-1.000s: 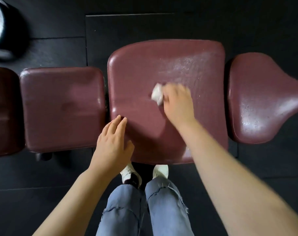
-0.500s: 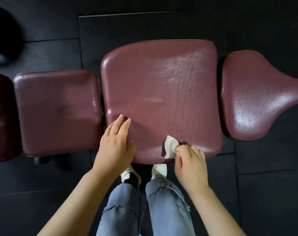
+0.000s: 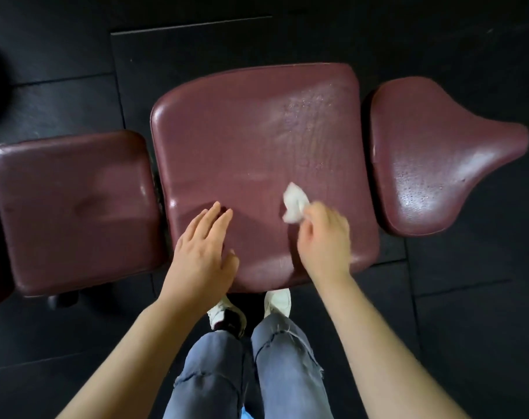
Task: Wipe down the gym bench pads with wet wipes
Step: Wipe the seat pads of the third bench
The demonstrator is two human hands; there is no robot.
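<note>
Head view: your right hand has come back up from the near edge of the large maroon padded middle bench pad; fingers pinch the crumpled white wet wipe on the pad's right-centre, so you're mid-stroke and wiping isn't finished; your left hand stays flat, fingers straight and together, bracing the pad's near-left part; square maroon pad on the left looks dry, likely undone; glossy maroon saddle-shaped pad on the right shows wet beads; nothing blocks the stroke.
</note>
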